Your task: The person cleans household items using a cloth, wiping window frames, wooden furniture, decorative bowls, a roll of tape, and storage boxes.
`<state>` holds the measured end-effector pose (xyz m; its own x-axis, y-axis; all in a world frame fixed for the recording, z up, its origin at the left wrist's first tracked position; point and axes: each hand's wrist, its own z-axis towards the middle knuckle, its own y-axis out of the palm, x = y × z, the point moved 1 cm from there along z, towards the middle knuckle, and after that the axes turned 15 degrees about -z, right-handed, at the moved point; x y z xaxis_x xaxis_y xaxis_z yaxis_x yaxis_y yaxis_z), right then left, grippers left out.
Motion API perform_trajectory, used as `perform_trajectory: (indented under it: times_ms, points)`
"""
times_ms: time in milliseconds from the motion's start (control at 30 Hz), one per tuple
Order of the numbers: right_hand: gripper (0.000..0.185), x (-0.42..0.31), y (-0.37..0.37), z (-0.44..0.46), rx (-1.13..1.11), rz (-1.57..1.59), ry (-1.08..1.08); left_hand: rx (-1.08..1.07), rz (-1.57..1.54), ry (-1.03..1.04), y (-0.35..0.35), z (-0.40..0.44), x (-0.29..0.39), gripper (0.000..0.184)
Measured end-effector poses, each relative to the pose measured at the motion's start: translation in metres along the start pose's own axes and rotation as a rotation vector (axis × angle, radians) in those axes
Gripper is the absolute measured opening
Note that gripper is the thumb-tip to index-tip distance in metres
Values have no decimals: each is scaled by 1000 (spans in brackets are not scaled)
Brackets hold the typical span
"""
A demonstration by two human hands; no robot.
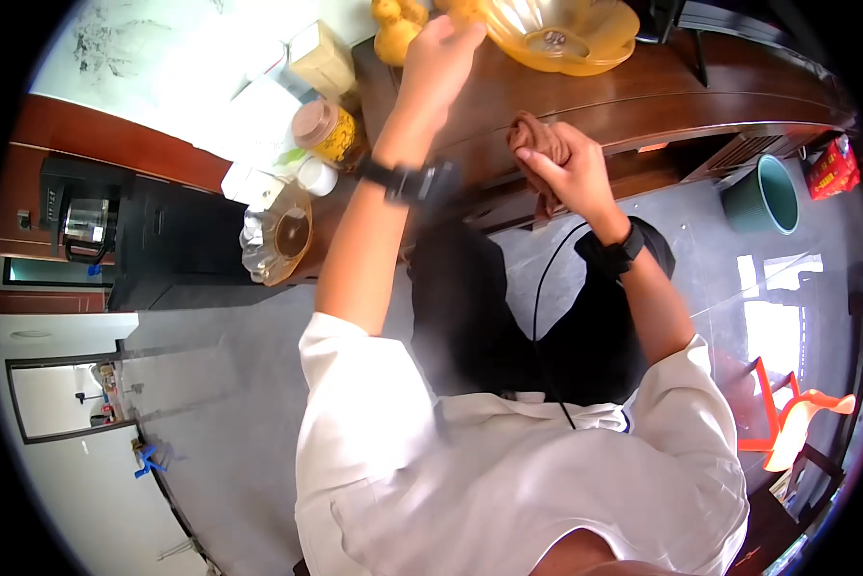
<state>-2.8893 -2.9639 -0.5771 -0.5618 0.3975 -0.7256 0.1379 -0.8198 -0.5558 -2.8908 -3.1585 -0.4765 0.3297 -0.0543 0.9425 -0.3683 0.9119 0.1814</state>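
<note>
My left hand (441,65) reaches up over the wooden cabinet top, its fingers closed on a yellow gourd-shaped ornament (466,10) at the top edge of the view. A second yellow gourd ornament (396,36) stands just left of these fingers. To their right sits an amber flower-shaped glass bowl (556,58). A crumpled brown cloth (537,144) is bunched in my right hand (574,173), thumb pressed on it, in front of the cabinet's front edge. Part of the cloth hangs below the hand.
Left of my left arm stand a brown-lidded yellow jar (326,130), a small white bottle (316,177), a cream box (319,58) and a clear scalloped dish (283,235). A green bin (763,197) and an orange chair (796,422) are on the floor at right.
</note>
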Motion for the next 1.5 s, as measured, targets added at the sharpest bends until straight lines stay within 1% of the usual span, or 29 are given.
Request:
perform_trajectory:
  times_ms: [67,133,167,267,300,400,500,600,667,733,800,900,1000,1067,1100,1133,1167,1200,1233,1300,1333,1400,1433,1467,1500]
  points:
    - [34,6,3,-1,6,-36,-1,-53,138,-275,12,31,-9,63]
    - [35,1,1,-1,12,-20,6,-109,220,-363,22,49,-25,56]
    - [35,3,2,-2,19,3,1,-79,208,-367,27,53,-34,51]
    - [35,6,3,-3,6,48,8,-54,354,-373,29,66,-50,45]
    - [35,6,2,-3,-5,60,15,-53,367,-268,24,72,-61,34]
    - [35,5,0,-3,7,16,-13,-165,499,-231,15,83,-59,26]
    - [35,3,1,-3,27,-5,-35,-130,474,-188,18,85,-56,20]
    - [35,5,2,-2,27,-16,-46,-131,734,-159,19,97,-51,18]
    - [34,4,1,-2,23,-15,-49,-69,862,73,17,107,-57,17]
    - [34,3,2,-2,25,-9,-50,-66,811,110,20,102,-43,17]
    - [34,3,3,-2,31,-1,-50,-122,581,-47,26,93,-22,19]
    - [30,4,1,-2,35,-42,-66,-129,642,75,29,77,5,28]
    - [25,19,4,-11,2,191,7,-31,397,244,8,60,18,37]
    - [17,29,-5,-29,25,477,120,34,238,352,-12,44,27,43]
    - [15,4,-25,-34,58,730,103,28,244,391,-17,22,42,43]
    - [23,17,-29,-40,291,601,16,26,249,425,-23,-7,56,42]
    - [34,21,-40,-44,320,676,34,28,266,472,-35,-28,60,43]
    - [44,24,-53,-48,312,765,68,28,282,519,-43,-47,63,43]
    - [55,30,-64,-53,249,888,131,34,249,532,-47,-70,61,45]
    - [76,22,-78,-60,198,928,216,13,234,561,-55,-112,53,46]
    - [78,6,-82,-62,255,886,301,-12,252,575,-59,-131,47,46]
    - [81,7,-87,-62,227,533,71,80,168,492,-63,-164,39,48]
    - [82,6,-87,-63,184,511,49,120,103,355,-67,-180,37,54]
    - [83,5,-87,-63,142,489,26,109,43,313,-71,-190,30,56]
    - [85,1,-86,-68,76,621,100,99,-17,268,-73,-199,24,58]
